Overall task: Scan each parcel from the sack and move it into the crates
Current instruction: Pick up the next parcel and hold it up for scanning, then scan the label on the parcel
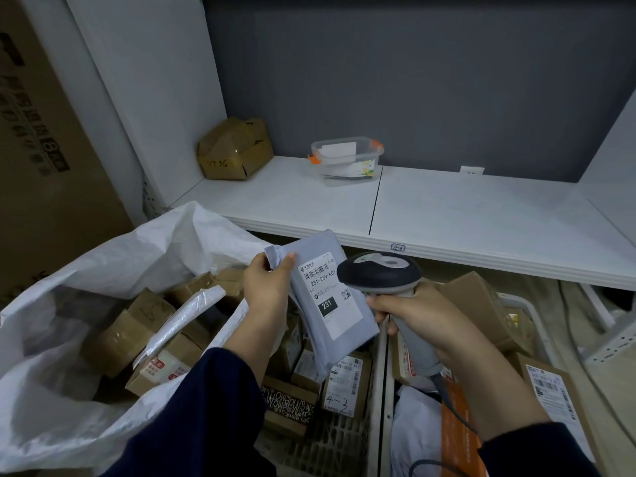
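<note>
Left hand (266,287): fingers curled on the grey parcel (330,304), thumb on its top edge, above the crates (377,390).
Right hand (418,318): fingers wrapped round the scanner (382,275) handle, beside the parcel's label.
Sack (103,270): open at left, boxes inside.

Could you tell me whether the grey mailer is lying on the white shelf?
No, the left hand holds the grey mailer in the air, beside the scanner.

Sack (62,339) left, boxes (137,325) inside. Crates (344,438) right of sack. Mailer (330,304) in left hand (268,287) over crates; scanner (382,273) in right hand (423,321) just right of mailer. Shelf (447,215) behind, carton (235,149) and container (347,158) on it.
</note>
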